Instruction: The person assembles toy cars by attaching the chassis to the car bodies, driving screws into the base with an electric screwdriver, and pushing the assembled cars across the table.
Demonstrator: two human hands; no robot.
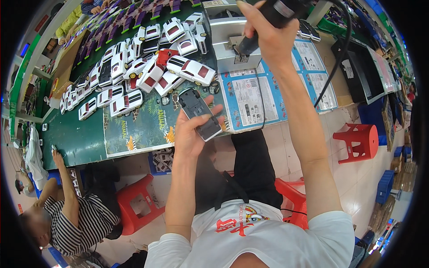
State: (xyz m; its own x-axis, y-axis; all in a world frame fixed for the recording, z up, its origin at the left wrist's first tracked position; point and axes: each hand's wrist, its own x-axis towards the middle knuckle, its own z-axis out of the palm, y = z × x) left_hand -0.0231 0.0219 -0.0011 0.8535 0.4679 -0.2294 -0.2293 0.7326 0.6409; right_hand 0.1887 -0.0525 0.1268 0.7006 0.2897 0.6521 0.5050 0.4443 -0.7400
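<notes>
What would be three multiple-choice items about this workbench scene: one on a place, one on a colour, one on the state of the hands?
1. Where is the pile of white toy cars?
A. on the green bench, ahead and to the left of the left hand
B. on the red stool
C. on the floor

2. What colour is the toy car underside in the left hand?
A. yellow
B. dark grey
C. red

3. What is the right hand doing?
A. lying flat and empty
B. gripping a black corded power tool, its tip down at a metal fixture
C. holding a white car

Answers: 1 A, the cars lie heaped on the green bench. 2 B, the chassis faces up and is dark grey. 3 B, the fingers wrap the tool's body.
</notes>
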